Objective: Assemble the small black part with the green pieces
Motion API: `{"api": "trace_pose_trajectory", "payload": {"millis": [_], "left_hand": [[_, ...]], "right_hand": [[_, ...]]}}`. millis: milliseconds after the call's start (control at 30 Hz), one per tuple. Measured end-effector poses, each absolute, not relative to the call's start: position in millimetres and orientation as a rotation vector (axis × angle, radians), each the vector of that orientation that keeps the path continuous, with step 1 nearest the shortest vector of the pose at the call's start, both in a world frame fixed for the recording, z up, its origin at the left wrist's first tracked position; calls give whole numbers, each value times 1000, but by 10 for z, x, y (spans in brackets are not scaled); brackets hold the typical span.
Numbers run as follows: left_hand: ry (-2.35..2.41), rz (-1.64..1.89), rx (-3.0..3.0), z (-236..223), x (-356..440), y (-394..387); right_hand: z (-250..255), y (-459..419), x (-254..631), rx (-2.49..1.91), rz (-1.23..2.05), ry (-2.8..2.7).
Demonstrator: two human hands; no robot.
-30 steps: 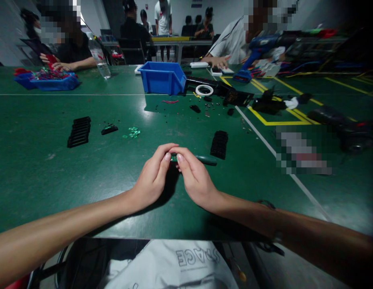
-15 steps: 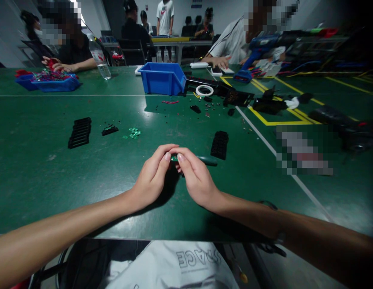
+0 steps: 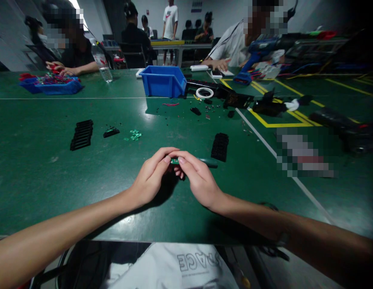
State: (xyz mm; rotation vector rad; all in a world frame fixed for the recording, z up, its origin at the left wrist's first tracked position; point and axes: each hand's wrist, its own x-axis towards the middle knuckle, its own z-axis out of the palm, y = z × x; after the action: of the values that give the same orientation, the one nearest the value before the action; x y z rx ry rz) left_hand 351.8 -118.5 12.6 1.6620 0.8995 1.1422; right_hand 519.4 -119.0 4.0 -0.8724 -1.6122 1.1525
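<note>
Between the thumbs of both hands is a small green circuit board [image 3: 174, 161], mostly covered by the fingers. My left hand [image 3: 153, 173] is closed on its left end, and my right hand [image 3: 201, 176] pinches its right end. Curled fingers show beneath the board. Out past the right hand's knuckles sticks a dark green rod-like handle [image 3: 209, 162]; whether the hand holds it or it lies on the table I cannot tell. Just beyond lies a stack of black plastic parts [image 3: 219, 147].
On the green table [image 3: 108, 172] lie a row of black strips [image 3: 82, 135], a black part with small bits [image 3: 111, 132] and loose green boards [image 3: 134, 135]. Further back stand a blue bin [image 3: 164, 82], a water bottle [image 3: 102, 66] and a blue drill [image 3: 249, 60]. Co-workers sit opposite.
The view has shifted slightly, so everything sits a little lower. Both hands keep their hold on the circuit board, and slightly more of the fingers shows beneath it.
</note>
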Motion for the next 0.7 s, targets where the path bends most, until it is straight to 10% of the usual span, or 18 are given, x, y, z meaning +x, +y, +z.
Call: {"api": "trace_pose_trajectory", "payload": {"millis": [700], "left_hand": [[692, 1020, 1701, 117, 3357, -1095]], "right_hand": [[152, -1232, 5240, -799, 1203, -1648]]}}
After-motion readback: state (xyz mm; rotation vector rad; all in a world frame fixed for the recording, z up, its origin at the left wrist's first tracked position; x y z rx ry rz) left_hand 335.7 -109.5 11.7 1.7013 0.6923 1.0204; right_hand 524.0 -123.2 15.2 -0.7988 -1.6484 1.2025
